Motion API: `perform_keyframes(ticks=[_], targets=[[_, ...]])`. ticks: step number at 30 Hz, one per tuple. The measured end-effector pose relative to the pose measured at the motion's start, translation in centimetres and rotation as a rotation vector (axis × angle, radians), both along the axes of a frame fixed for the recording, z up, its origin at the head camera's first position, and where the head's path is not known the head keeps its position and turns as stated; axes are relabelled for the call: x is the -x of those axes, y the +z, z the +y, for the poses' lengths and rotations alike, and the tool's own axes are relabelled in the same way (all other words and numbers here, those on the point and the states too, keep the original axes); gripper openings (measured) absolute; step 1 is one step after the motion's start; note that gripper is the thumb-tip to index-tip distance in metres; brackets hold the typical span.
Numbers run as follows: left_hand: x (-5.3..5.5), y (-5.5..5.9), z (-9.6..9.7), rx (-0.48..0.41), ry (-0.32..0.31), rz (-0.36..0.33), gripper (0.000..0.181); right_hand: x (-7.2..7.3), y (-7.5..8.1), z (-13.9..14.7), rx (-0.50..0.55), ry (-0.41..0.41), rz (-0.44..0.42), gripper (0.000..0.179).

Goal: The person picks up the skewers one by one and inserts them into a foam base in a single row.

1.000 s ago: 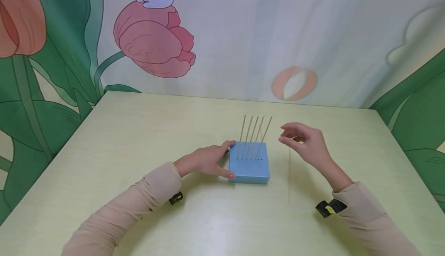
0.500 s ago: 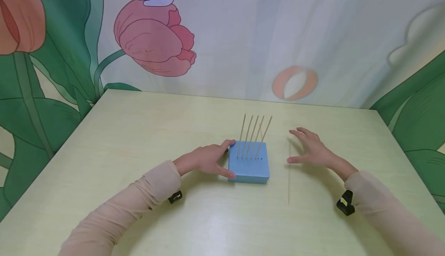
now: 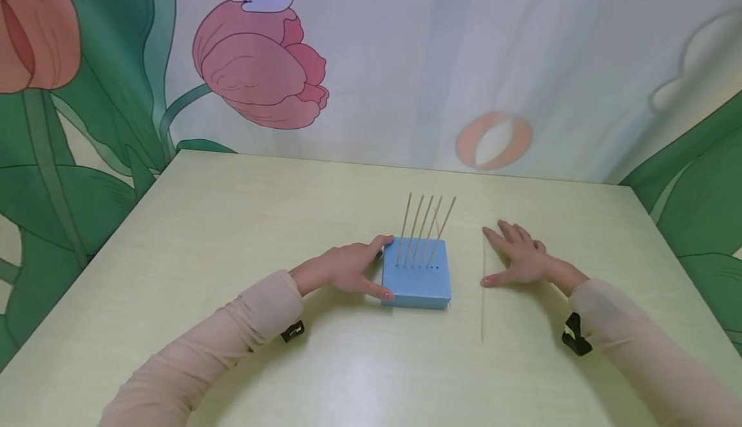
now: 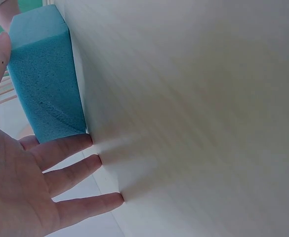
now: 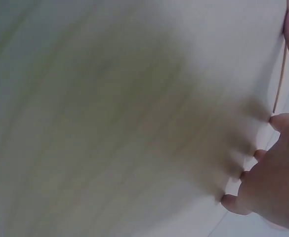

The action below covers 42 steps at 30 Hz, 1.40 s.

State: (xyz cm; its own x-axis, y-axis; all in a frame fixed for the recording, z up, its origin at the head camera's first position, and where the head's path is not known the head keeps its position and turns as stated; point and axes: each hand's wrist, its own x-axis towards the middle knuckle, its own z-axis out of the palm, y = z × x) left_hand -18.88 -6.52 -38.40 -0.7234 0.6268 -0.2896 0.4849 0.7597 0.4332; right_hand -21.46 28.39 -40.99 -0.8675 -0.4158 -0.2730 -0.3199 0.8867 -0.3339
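Observation:
A blue foam block (image 3: 416,282) lies on the table, with several thin wooden sticks (image 3: 414,234) standing in a row of holes, some leaning right. My left hand (image 3: 348,267) grips the block's left side, thumb at the front corner and index finger at the back corner. In the left wrist view the other fingers (image 4: 75,175) reach down to the table beside the foam block (image 4: 50,89). To the right, a loose stick (image 3: 482,314) lies lengthwise on the table. My right hand (image 3: 522,259) is spread over its far half, with thumb and index fingertip right at the stick (image 5: 281,79).
Two small unfilled holes (image 3: 434,267) show at the right end of the row on the block. The pale wooden table (image 3: 261,201) ends at a curtain (image 3: 394,60) printed with flowers and leaves.
My right hand has come down from above the table and moved slightly right, its fingers spreading from a near-pinch to rest by the loose stick. The left hand and block stay put.

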Motion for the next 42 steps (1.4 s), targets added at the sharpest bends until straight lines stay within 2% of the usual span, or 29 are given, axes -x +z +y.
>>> perform_keyframes(ticks=[9,12,18,23,28,32,35,37,42], targets=[[0.0,0.0,0.1,-0.009,-0.015,0.012,0.106,-0.2,0.6,-0.6,0.061,-0.022,0.011,0.105],[0.0,0.0,0.0,-0.008,-0.016,0.007,0.106,-0.3,0.7,-0.9,0.118,-0.041,0.021,0.104],[0.1,-0.3,0.1,-0.012,-0.007,0.008,0.106,-0.6,0.9,-1.1,0.285,-0.086,0.075,0.106],[0.0,-0.4,0.1,-0.004,0.003,0.007,0.107,-1.4,2.0,-1.3,0.403,-0.120,0.100,0.106],[-0.1,-0.2,0.1,-0.010,0.005,0.008,0.106,-2.2,3.1,-1.6,0.534,-0.133,0.082,0.105],[-0.2,-0.1,0.1,-0.012,0.007,0.008,0.105,-2.8,3.8,-1.9,0.704,-0.164,0.017,0.101],[-0.2,-0.1,0.1,-0.007,0.008,0.007,0.105,-3.3,4.4,-2.1,0.806,-0.174,-0.001,0.099],[-0.2,-0.1,0.1,-0.011,0.007,0.006,0.105,-3.6,4.8,-2.3,0.846,-0.154,0.034,0.098],[-0.1,-0.2,0.0,-0.013,0.006,0.006,0.105,-4.5,6.0,-3.1,0.865,-0.099,0.207,0.099]])
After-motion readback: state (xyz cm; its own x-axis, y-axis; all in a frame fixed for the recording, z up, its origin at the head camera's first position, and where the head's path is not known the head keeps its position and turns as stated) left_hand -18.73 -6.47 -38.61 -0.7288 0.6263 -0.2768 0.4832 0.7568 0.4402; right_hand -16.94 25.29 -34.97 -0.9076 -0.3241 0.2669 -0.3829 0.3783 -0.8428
